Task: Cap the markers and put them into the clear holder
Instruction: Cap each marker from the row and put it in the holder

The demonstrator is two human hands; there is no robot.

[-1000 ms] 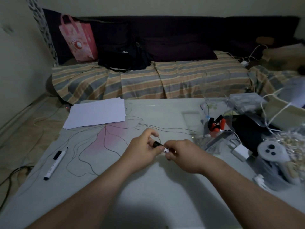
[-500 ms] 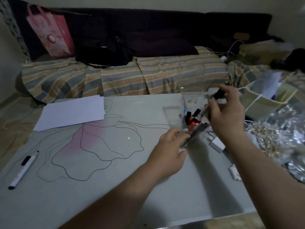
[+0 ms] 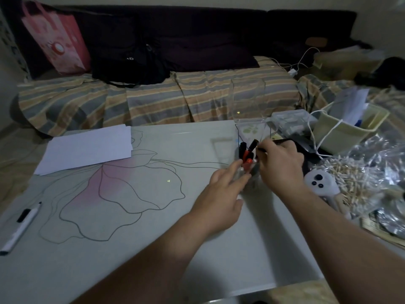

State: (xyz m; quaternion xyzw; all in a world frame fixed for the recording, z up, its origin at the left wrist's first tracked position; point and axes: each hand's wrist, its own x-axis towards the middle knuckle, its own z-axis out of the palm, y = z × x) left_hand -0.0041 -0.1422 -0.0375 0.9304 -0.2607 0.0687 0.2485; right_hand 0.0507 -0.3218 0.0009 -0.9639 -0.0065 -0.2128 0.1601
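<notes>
The clear holder [image 3: 252, 130] stands at the table's right side, with several black- and red-capped markers [image 3: 247, 155] inside. My left hand [image 3: 221, 194] rests on the table, its spread fingertips touching the holder's lower left side. Over the holder's right edge, my right hand [image 3: 281, 164] has its fingertips pinched on a dark-tipped marker [image 3: 259, 150] at the opening. Most of that marker is hidden by the hand. Far left, a white marker [image 3: 18, 230] lies on the table with a black cap [image 3: 23, 215] beside it.
White paper sheets [image 3: 87, 148] lie at the back left of the flower-patterned table [image 3: 131, 216]. Right of the holder are a white controller [image 3: 320, 183], a bag of wooden sticks [image 3: 352, 181], a cream basket [image 3: 348, 132] and a clear box [image 3: 289, 123]. A striped sofa [image 3: 153, 99] stands behind.
A second ago both hands met at mid-table around a marker. Then the right hand carried it above the holder and has now come down to the opening. The left hand holds the holder's base.
</notes>
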